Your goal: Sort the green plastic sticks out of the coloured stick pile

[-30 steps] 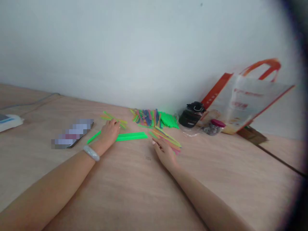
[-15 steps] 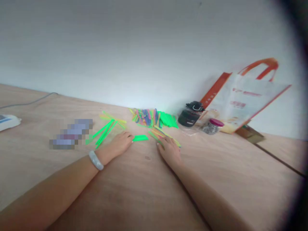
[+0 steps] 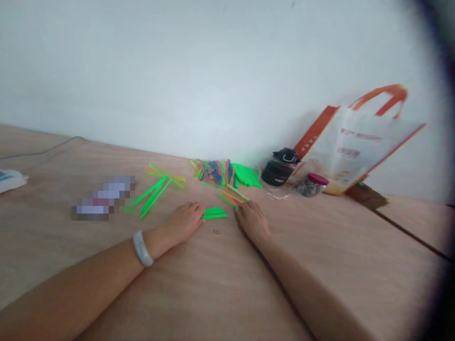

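Observation:
My left hand (image 3: pixel 185 221), with a pale bangle (image 3: pixel 142 248) at its wrist, has its fingers closed on the ends of several bright green sticks (image 3: pixel 215 213). These flat sticks lie on the tabletop and point right. Just across from them, my right hand (image 3: pixel 253 221) rests with curled fingers over a bunch of mixed-colour sticks (image 3: pixel 232 194), whose near ends are hidden under it. Behind both hands sit a multicoloured pile of sticks (image 3: pixel 215 173) and a green pile (image 3: pixel 247 175). Loose green sticks (image 3: pixel 153 196) cross yellow ones (image 3: pixel 176 179) left of my left hand.
A dark bottle (image 3: pixel 279 168), a jar with a magenta lid (image 3: pixel 313 184) and an orange-handled bag (image 3: pixel 366 142) stand at the right by the wall. On the left are a blurred-out object (image 3: pixel 103 198), a white item (image 3: pixel 12 180) and a cable (image 3: pixel 46 150).
My left hand has shifted right and a little nearer with the green sticks, and one stick now angles apart. My right hand's fingers have drawn in towards the near ends of the mixed-colour sticks.

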Action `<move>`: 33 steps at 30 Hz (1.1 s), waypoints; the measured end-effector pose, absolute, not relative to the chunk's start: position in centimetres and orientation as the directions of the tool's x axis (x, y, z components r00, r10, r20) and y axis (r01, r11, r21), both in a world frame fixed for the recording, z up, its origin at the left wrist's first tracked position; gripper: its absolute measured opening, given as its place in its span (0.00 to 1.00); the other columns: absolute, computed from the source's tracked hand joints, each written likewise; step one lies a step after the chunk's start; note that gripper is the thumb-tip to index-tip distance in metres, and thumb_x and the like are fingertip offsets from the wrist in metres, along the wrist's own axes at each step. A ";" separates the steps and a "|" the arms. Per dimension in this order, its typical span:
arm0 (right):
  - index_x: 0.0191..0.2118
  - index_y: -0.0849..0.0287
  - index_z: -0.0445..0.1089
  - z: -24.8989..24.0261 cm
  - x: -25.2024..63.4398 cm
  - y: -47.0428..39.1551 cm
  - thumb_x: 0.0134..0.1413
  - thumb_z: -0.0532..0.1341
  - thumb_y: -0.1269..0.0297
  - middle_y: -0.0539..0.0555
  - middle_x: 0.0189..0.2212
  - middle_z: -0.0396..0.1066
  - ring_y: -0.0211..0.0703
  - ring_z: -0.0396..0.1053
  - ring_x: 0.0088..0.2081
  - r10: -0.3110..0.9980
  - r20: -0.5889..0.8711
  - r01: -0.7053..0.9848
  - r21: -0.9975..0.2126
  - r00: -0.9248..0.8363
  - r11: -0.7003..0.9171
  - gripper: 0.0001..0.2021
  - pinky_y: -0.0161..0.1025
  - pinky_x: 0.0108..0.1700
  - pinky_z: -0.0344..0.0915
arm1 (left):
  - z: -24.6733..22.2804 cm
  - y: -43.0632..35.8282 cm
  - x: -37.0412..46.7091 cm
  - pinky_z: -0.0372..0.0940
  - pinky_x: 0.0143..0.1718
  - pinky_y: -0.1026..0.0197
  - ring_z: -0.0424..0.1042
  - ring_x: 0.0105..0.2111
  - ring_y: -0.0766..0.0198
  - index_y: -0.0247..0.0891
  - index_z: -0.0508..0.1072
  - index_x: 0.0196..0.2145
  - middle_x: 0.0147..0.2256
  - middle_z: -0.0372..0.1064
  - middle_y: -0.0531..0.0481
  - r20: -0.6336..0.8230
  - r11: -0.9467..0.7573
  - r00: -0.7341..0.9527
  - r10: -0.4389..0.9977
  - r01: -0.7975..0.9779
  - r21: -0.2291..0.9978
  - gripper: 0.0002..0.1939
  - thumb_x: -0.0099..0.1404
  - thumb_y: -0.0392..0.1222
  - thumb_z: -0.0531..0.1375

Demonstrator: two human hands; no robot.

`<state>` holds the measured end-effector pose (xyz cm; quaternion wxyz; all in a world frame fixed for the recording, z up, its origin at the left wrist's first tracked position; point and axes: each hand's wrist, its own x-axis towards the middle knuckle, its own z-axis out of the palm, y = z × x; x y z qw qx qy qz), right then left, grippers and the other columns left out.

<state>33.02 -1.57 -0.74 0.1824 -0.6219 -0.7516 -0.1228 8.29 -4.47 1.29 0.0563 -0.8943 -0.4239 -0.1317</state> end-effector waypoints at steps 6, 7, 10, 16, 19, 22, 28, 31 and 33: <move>0.34 0.59 0.68 -0.3 32.8 -1.9 0.55 0.52 0.69 0.58 0.34 0.68 0.47 0.64 0.40 0.874 0.460 0.972 -0.079 -0.160 0.220 0.08 0.41 0.43 0.59 | 1.2 -4.5 8.4 0.63 0.44 0.55 0.66 0.42 0.57 0.33 0.67 0.40 0.40 0.67 0.44 0.293 -0.640 0.611 0.735 0.769 0.001 0.08 0.67 0.39 0.51; 0.34 0.59 0.68 -0.2 32.7 -1.9 0.55 0.51 0.69 0.59 0.35 0.68 0.47 0.64 0.40 0.874 0.463 0.971 -0.094 -0.151 0.218 0.09 0.41 0.43 0.59 | 1.2 -4.4 8.4 0.63 0.44 0.55 0.66 0.41 0.57 0.33 0.67 0.40 0.40 0.67 0.44 0.295 -0.639 0.609 0.736 0.769 0.008 0.08 0.67 0.39 0.51; 0.36 0.60 0.69 -0.1 32.4 -2.1 0.56 0.50 0.67 0.58 0.35 0.69 0.47 0.65 0.40 0.884 0.460 0.951 -0.230 -0.083 0.209 0.10 0.41 0.41 0.60 | 1.0 -4.2 8.4 0.63 0.44 0.55 0.66 0.40 0.57 0.34 0.67 0.38 0.39 0.67 0.44 0.321 -0.636 0.597 0.735 0.772 0.022 0.08 0.67 0.36 0.50; 0.45 0.59 0.69 -0.5 31.0 -2.4 0.56 0.51 0.59 0.55 0.36 0.72 0.45 0.68 0.37 0.913 0.407 0.614 -0.728 0.027 0.306 0.16 0.41 0.39 0.63 | 0.7 -3.8 8.2 0.63 0.46 0.55 0.66 0.42 0.59 0.35 0.66 0.45 0.41 0.67 0.45 0.410 -0.653 0.581 0.703 0.756 0.047 0.12 0.67 0.32 0.47; 0.42 0.59 0.71 -0.3 30.1 -2.9 0.54 0.53 0.56 0.52 0.29 0.71 0.41 0.66 0.29 0.947 0.320 0.422 -0.859 0.000 0.291 0.16 0.37 0.31 0.62 | 0.7 -3.9 8.2 0.64 0.46 0.55 0.66 0.44 0.59 0.35 0.65 0.48 0.43 0.66 0.44 0.427 -0.667 0.577 0.696 0.740 0.089 0.14 0.66 0.30 0.47; 0.39 0.60 0.72 0.1 29.2 -3.6 0.52 0.55 0.53 0.47 0.19 0.64 0.35 0.57 0.19 0.979 0.203 0.317 -0.928 -0.017 0.198 0.17 0.33 0.21 0.55 | 0.8 -4.0 8.4 0.64 0.45 0.55 0.66 0.43 0.59 0.35 0.65 0.48 0.42 0.66 0.44 0.422 -0.664 0.566 0.709 0.736 0.129 0.14 0.67 0.31 0.47; 0.31 0.59 0.69 0.5 27.4 -4.8 0.50 0.56 0.53 0.44 0.17 0.58 0.33 0.54 0.17 0.987 0.112 0.204 -0.970 -0.113 0.134 0.14 0.32 0.19 0.52 | 0.7 -4.2 9.1 0.64 0.45 0.57 0.66 0.42 0.61 0.38 0.65 0.47 0.40 0.65 0.47 0.436 -0.693 0.567 0.699 0.687 0.218 0.13 0.68 0.33 0.46; 0.29 0.59 0.67 0.5 27.0 -4.9 0.50 0.56 0.54 0.45 0.17 0.58 0.34 0.57 0.18 0.989 0.095 0.126 -0.986 -0.110 0.109 0.12 0.32 0.21 0.55 | 0.9 -4.5 9.4 0.65 0.43 0.59 0.66 0.40 0.62 0.37 0.65 0.47 0.40 0.64 0.47 0.435 -0.688 0.558 0.707 0.686 0.237 0.13 0.69 0.34 0.46; 0.31 0.59 0.67 0.5 27.0 -4.9 0.50 0.56 0.55 0.45 0.17 0.59 0.34 0.58 0.19 0.989 0.097 0.075 -0.992 -0.109 0.106 0.12 0.33 0.22 0.57 | 1.0 -4.7 9.5 0.65 0.41 0.61 0.66 0.39 0.63 0.37 0.66 0.48 0.39 0.63 0.47 0.434 -0.680 0.550 0.714 0.692 0.241 0.14 0.69 0.34 0.46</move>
